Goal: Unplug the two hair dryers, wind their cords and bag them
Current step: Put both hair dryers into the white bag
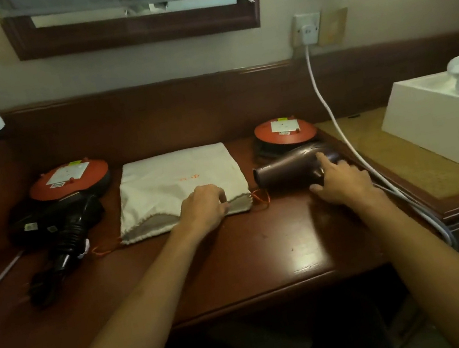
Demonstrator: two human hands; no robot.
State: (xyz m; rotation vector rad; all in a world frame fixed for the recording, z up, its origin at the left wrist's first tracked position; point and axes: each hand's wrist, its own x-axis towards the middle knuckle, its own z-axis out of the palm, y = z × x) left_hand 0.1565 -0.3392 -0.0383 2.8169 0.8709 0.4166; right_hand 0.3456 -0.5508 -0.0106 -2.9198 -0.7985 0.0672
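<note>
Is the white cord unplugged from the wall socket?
No, the white cord runs up to a plug seated in the wall socket.

The worktop [265,244] is dark red-brown wood. The bag [174,180] is cream with an orange drawstring [261,197]. One hair dryer [289,171] is dark purple-brown, its cord [331,113] white; the other dryer [56,225] is black. Both round discs [69,179] are orange-red.

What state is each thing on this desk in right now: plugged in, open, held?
White plug: in the wall socket.
White cord: unwound, trailing off the desk.
Purple dryer: lying flat, right hand on it.
Cloth bag: flat, mouth pinched by left hand.
Black dryer: lying untouched.
</note>
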